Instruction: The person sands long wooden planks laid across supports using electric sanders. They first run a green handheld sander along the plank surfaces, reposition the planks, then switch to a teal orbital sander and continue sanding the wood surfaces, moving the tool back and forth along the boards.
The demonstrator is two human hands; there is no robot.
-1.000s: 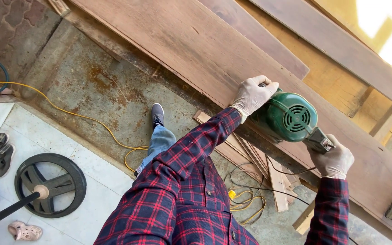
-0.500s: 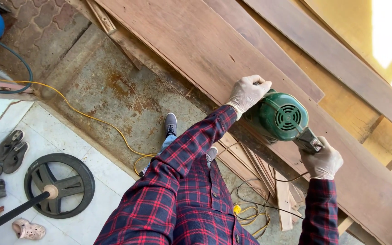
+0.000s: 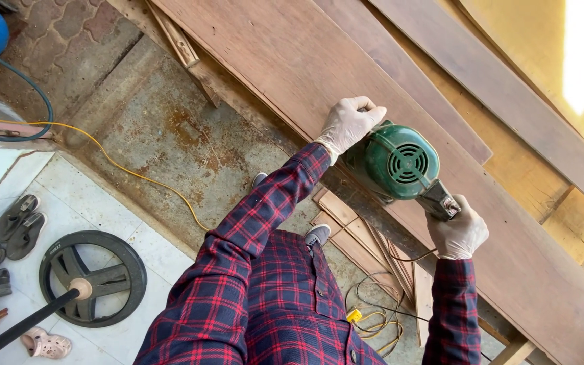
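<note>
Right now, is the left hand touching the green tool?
Touching. The head view shows the gloved left hand wrapped over the front of the green tool, with no gap between them.

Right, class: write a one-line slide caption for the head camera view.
Gloved left hand and right hand hold a green power tool against a long wooden plank.

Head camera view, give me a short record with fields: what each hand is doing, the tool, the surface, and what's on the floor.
Left hand: gloved left hand on the front of the green power tool
Right hand: gloved right hand grips the tool's rear handle
Surface: tool rests on a long wooden plank
Floor: yellow cable, wheel-shaped weight, sandals, wood offcuts
Clothing: red plaid shirt
</note>
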